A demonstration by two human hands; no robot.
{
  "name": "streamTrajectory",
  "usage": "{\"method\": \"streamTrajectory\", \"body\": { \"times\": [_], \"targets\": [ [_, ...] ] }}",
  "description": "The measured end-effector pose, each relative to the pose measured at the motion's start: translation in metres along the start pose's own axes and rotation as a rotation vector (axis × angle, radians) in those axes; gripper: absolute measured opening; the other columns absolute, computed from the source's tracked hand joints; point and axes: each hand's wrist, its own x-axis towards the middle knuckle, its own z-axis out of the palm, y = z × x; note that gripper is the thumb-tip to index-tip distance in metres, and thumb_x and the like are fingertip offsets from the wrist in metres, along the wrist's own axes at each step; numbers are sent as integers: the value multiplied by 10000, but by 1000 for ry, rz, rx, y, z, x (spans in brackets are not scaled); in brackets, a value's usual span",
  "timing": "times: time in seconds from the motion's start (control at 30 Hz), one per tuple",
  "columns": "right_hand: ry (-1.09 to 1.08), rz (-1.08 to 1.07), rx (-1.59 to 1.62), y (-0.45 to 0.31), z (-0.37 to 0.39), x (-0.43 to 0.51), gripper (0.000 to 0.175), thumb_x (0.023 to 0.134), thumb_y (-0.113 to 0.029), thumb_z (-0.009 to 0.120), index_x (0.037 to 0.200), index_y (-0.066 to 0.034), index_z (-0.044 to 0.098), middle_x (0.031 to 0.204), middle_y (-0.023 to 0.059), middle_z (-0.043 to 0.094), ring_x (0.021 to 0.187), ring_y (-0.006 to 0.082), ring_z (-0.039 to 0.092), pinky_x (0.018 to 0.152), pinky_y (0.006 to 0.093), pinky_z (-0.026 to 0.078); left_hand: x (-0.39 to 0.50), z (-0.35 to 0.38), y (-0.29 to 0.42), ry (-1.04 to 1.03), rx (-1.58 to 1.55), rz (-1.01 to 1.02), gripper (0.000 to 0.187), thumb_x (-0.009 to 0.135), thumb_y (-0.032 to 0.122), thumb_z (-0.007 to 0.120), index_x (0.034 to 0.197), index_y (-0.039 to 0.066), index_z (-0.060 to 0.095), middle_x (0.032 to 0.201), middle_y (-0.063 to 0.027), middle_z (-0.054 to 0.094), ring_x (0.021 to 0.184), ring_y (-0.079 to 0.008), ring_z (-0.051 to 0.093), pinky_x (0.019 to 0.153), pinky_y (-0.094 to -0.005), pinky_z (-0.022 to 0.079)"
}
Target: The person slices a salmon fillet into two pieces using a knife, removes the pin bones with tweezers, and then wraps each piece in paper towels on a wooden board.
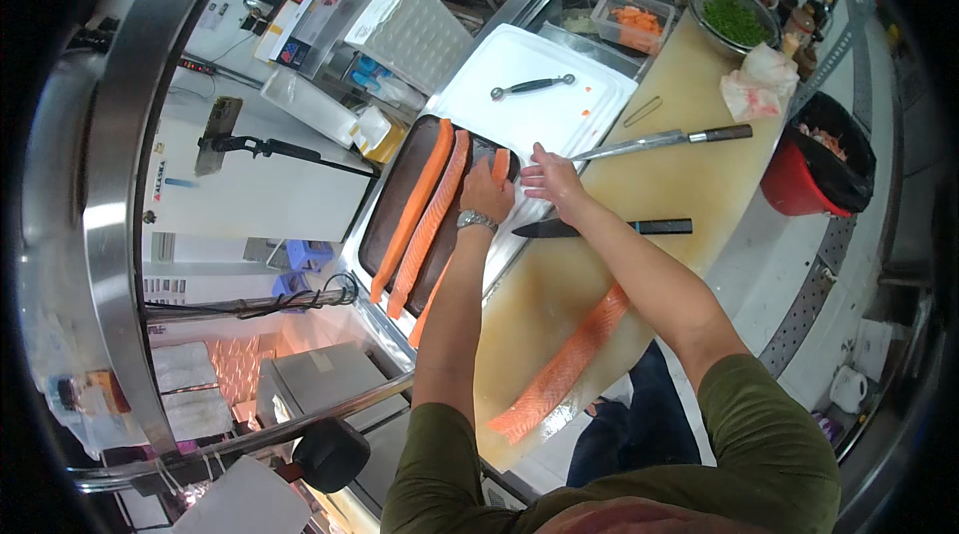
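Note:
Three long strips of salmon lie in a dark tray, among them the outer strip (412, 212) and a strip beside it (431, 234). My left hand (487, 189), with a metal watch at the wrist, is on the third salmon strip (501, 163) at the tray's right side; my forearm hides much of that strip. My right hand (551, 178) is spread, empty, just right of the tray. Below it a dark-bladed knife (547, 228) lies on the yellowish cutting board (644, 189). A long slim knife (719, 134) lies farther up. A salmon fillet (562, 365) rests nearest my body.
A white board (479, 84) holds a double-ended melon baller (532, 87). Beyond are a plastic tub of orange pieces (633, 21), a bowl of chopped greens (733, 18) and a stained cloth (760, 81). A red bucket with a black liner (805, 178) stands right; a phone on an arm (219, 135) is left.

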Motion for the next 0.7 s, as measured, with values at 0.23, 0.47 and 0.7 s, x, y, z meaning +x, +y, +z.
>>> {"method": "streamTrajectory", "body": {
  "times": [0.23, 0.47, 0.7],
  "targets": [
    [92, -38, 90, 8, 35, 32, 545, 1043, -460, 545, 1278, 32, 548, 1128, 151, 645, 947, 200, 639, 873, 364, 547, 23, 6, -6, -14, 128, 122, 409, 811, 209, 693, 1155, 7, 603, 1129, -203, 626, 1188, -406, 545, 963, -507, 507],
    [293, -34, 309, 16, 49, 30, 507, 1054, -406, 536, 1312, 31, 531, 1175, 169, 654, 1003, 213, 637, 922, 362, 521, 30, 18, 2, -25, 192, -68, 345, 917, 304, 673, 1113, 24, 629, 1261, -180, 562, 1249, -398, 507, 968, -499, 511],
    [202, 35, 256, 26, 53, 25, 572, 1034, -455, 549, 1373, 1, 488, 1240, 175, 646, 1047, 230, 641, 945, 371, 501, 25, 3, -5, 66, -367, -187, 258, 959, 226, 655, 1081, -2, 653, 974, -160, 700, 863, -297, 653, 779, -412, 518]
  ]
}}
